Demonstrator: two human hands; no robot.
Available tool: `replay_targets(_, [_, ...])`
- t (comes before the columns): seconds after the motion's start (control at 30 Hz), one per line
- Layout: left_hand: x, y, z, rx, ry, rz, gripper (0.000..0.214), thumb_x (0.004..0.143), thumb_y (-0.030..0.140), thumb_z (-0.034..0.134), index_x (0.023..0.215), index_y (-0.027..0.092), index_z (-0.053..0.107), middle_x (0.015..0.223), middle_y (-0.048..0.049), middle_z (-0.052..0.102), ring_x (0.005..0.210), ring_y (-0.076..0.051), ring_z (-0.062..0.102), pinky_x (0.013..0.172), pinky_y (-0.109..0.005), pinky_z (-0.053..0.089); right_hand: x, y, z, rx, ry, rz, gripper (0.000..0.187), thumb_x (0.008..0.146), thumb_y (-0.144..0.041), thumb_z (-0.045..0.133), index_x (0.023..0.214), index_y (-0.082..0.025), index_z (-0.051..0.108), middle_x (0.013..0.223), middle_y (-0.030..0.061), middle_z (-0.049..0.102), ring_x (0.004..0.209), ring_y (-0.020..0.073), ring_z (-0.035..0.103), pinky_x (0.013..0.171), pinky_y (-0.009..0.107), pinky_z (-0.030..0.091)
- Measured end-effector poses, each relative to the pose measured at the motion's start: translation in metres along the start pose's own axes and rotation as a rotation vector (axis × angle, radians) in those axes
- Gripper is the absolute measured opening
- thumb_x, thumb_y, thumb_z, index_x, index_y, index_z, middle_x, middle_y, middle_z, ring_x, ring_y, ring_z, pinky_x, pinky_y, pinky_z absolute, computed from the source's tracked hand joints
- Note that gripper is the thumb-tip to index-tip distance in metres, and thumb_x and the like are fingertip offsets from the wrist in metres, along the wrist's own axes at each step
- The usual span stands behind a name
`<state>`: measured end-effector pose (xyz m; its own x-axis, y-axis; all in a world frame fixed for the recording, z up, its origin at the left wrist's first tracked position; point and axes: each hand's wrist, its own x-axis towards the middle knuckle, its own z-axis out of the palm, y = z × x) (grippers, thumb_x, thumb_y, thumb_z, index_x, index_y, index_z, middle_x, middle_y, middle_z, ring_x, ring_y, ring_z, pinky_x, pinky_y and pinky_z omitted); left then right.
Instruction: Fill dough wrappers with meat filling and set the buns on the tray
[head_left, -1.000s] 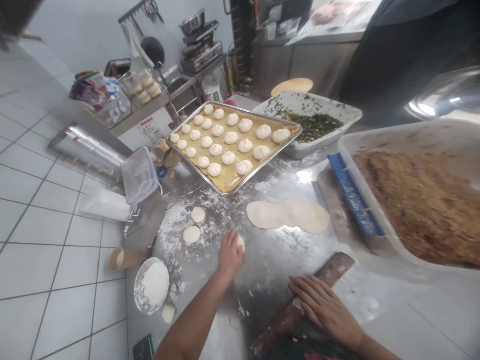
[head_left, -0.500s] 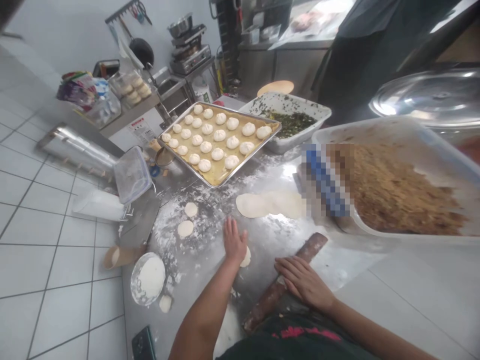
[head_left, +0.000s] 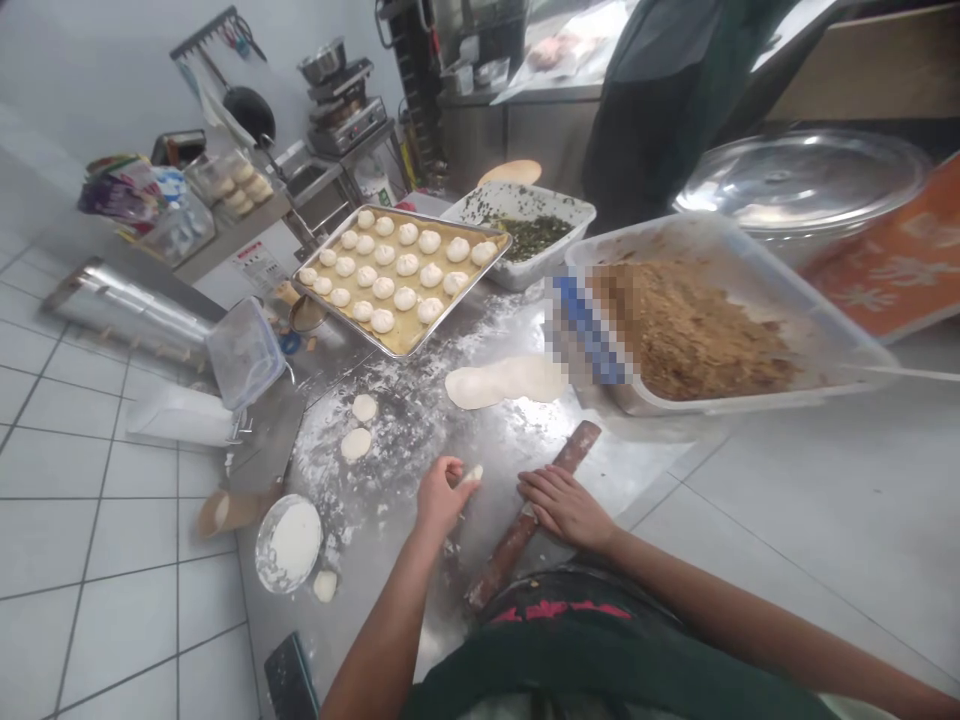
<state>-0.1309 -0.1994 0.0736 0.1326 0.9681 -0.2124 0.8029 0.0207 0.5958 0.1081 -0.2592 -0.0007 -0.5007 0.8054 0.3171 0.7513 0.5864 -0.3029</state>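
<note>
My left hand [head_left: 441,495] is raised just above the steel table, thumb and fingers pinching a small pale piece of dough [head_left: 472,474]. Across the brown rolling pin [head_left: 508,553] lies my right hand [head_left: 570,510], its fingers together over the middle of the pin. Ahead of my hands a long, flat dough sheet [head_left: 506,382] rests on the floured steel. Two small dough discs [head_left: 356,444] lie to the left. A clear bowl [head_left: 262,562] of flour stands at the left edge, with a dough lump [head_left: 325,585] beside it.
Beyond the dough sits a lined tray [head_left: 409,338] with several filled buns. Behind it is a white tub [head_left: 525,274] of chopped greens. A large plastic tub [head_left: 720,404] of brown filling stands at right. A phone [head_left: 291,678] lies near the front-left edge. A person in dark clothes [head_left: 652,110] stands behind.
My left hand, flat beside a dough disc before, has lifted with dough pinched in its fingers. My right hand remains on the rolling pin. The view has shifted to the right.
</note>
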Motion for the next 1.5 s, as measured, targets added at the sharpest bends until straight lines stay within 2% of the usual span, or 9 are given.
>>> replay_targets(0.13, [0.007, -0.002, 0.004, 0.104, -0.006, -0.055, 0.029, 0.073, 0.035, 0.057, 0.097, 0.018, 0.057, 0.092, -0.0062, 0.057, 0.090, -0.018, 0.052, 0.084, -0.030, 0.036, 0.000, -0.003, -0.002, 0.001, -0.009, 0.016, 0.032, 0.085, -0.025, 0.039, 0.111, -0.018, 0.055, 0.117, 0.0084, 0.054, 0.107, 0.0213, 0.046, 0.097, 0.043, 0.029])
replay_targets(0.3, [-0.003, 0.006, 0.031, 0.130, -0.062, -0.002, 0.028, 0.065, 0.035, 0.066, 0.087, 0.019, 0.060, 0.103, -0.0072, 0.052, 0.102, -0.021, 0.045, 0.091, -0.030, 0.031, -0.004, -0.009, -0.013, 0.027, -0.006, 0.063, 0.031, 0.085, -0.024, 0.038, 0.111, -0.017, 0.054, 0.115, 0.0090, 0.054, 0.107, 0.0203, 0.046, 0.098, 0.042, 0.027])
replay_targets(0.47, [-0.011, 0.013, 0.050, 0.109, -0.178, -0.015, 0.040, 0.061, 0.034, 0.069, 0.096, 0.018, 0.056, 0.092, -0.0059, 0.058, 0.092, -0.019, 0.051, 0.082, -0.029, 0.036, -0.009, -0.017, -0.028, 0.027, -0.010, 0.139, 0.027, 0.087, -0.024, 0.036, 0.100, -0.018, 0.058, 0.103, 0.0082, 0.057, 0.099, 0.0199, 0.048, 0.096, 0.043, 0.027])
replay_targets(0.67, [-0.006, 0.006, 0.058, 0.056, -0.233, -0.128, 0.028, 0.069, 0.036, 0.061, 0.087, 0.016, 0.056, 0.083, -0.0051, 0.062, 0.075, -0.015, 0.057, 0.068, -0.025, 0.040, 0.013, -0.019, -0.023, -0.051, -0.081, 0.264, 0.025, 0.085, -0.027, 0.038, 0.094, -0.016, 0.059, 0.101, 0.0111, 0.056, 0.092, 0.0223, 0.049, 0.081, 0.038, 0.035])
replay_targets(0.77, [-0.001, 0.007, 0.059, 0.025, -0.247, -0.151, 0.038, 0.066, 0.033, 0.064, 0.098, 0.014, 0.053, 0.087, -0.0059, 0.064, 0.075, -0.014, 0.058, 0.067, -0.023, 0.041, 0.048, -0.017, -0.013, -0.104, -0.033, 0.319, 0.033, 0.085, -0.029, 0.039, 0.110, -0.014, 0.054, 0.122, 0.0142, 0.048, 0.112, 0.0270, 0.039, 0.087, 0.040, 0.033])
replay_targets(0.9, [0.003, 0.013, 0.054, 0.030, -0.271, -0.131, 0.032, 0.066, 0.040, 0.062, 0.086, 0.016, 0.060, 0.084, -0.0075, 0.066, 0.078, -0.019, 0.058, 0.070, -0.027, 0.041, 0.085, -0.014, -0.001, -0.139, 0.008, 0.337, 0.044, 0.085, -0.035, 0.040, 0.121, -0.012, 0.047, 0.136, 0.0148, 0.035, 0.126, 0.0288, 0.023, 0.097, 0.044, 0.025])
replay_targets(1.13, [-0.002, 0.002, 0.038, 0.037, -0.220, -0.167, 0.026, 0.078, 0.028, 0.050, 0.096, 0.014, 0.060, 0.093, -0.0098, 0.065, 0.084, -0.018, 0.058, 0.074, -0.028, 0.041, 0.020, -0.011, -0.001, -0.138, -0.031, 0.227, 0.049, 0.086, -0.032, 0.038, 0.130, -0.009, 0.037, 0.137, 0.0158, 0.031, 0.127, 0.0285, 0.024, 0.096, 0.045, 0.028])
replay_targets(1.37, [-0.003, 0.017, 0.048, 0.042, -0.199, -0.173, 0.027, 0.077, 0.035, 0.050, 0.090, 0.015, 0.063, 0.096, -0.0122, 0.063, 0.093, -0.023, 0.055, 0.082, -0.033, 0.038, 0.092, -0.018, 0.005, -0.184, 0.011, 0.378, 0.050, 0.087, -0.034, 0.036, 0.130, -0.008, 0.036, 0.140, 0.0161, 0.026, 0.128, 0.0301, 0.019, 0.096, 0.046, 0.027])
replay_targets(1.5, [-0.009, 0.004, 0.034, 0.044, -0.177, -0.214, 0.025, 0.079, 0.026, 0.047, 0.095, 0.015, 0.062, 0.095, -0.0097, 0.064, 0.088, -0.019, 0.057, 0.078, -0.028, 0.040, 0.051, -0.012, 0.007, -0.129, -0.019, 0.199, 0.047, 0.087, -0.031, 0.035, 0.130, -0.013, 0.036, 0.137, 0.0127, 0.033, 0.127, 0.0259, 0.024, 0.096, 0.043, 0.028])
